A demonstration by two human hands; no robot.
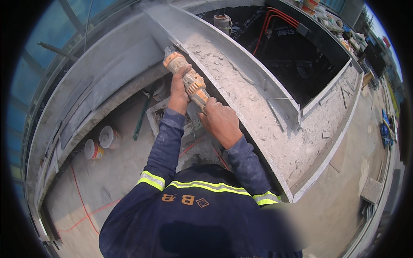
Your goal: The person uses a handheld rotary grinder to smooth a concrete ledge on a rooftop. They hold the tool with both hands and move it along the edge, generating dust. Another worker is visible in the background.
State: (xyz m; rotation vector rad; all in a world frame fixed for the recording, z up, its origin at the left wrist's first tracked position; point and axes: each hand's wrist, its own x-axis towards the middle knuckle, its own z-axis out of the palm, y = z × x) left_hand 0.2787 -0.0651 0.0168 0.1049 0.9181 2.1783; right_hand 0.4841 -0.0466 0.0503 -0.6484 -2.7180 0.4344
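Both my hands grip a dusty orange angle grinder [193,82]. Toward its head, my left hand [180,88] wraps round the body from the left side. My right hand [220,120] is closed round the rear end, nearer to me. The tool's front end lies against the edge of a stone-clad trough [232,103], close to the upright grey slab at the back. Pale dust hangs in the air there. The disc itself I cannot make out. Rubble and powder cover the trough's bed.
Two buckets [109,137] stand on the floor at left, near a green bar [144,112]. An orange cable [79,189] crosses the floor. Behind the trough lies a black-lined pit [288,60] with orange conduits [275,13]. A blue bundle [386,129] lies far right.
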